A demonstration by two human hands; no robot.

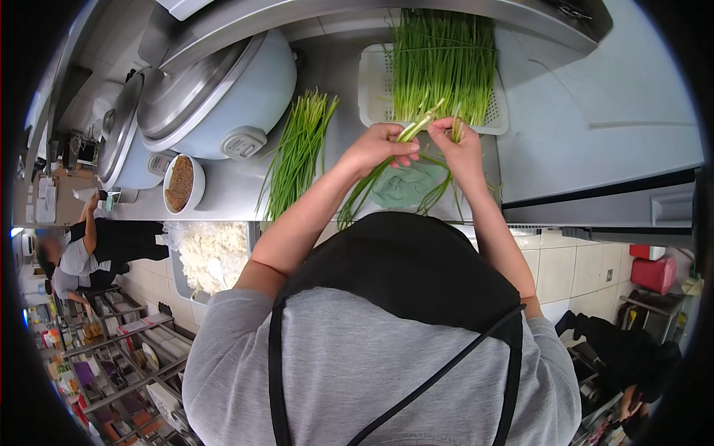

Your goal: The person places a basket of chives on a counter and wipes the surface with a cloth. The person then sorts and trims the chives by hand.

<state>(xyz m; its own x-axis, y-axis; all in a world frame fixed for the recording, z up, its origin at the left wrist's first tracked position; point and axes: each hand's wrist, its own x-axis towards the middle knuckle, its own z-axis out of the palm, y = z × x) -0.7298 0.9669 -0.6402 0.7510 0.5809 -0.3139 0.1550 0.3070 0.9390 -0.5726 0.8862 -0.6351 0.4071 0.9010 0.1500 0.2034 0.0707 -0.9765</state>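
Observation:
My left hand [381, 150] is closed around a small bunch of green stalks [362, 195], their pale ends pointing up and right. Close beside it, my right hand [457, 146] pinches a few stalks of the same kind, whose green ends hang down. Below both hands a pale green cloth [407, 184] lies on the steel counter [346, 78]. Behind them, a large bundle of long green stalks [444, 67] rests in a white perforated basket [374, 88]. Another pile of green stalks [300, 149] lies on the counter to the left of my left hand.
Two large rice cookers [216, 97] and a bowl of brown grains [181, 184] stand at the left. A tub of white food [212, 256] is nearer me. A pale appliance [595, 97] borders the right. People are visible at both far sides.

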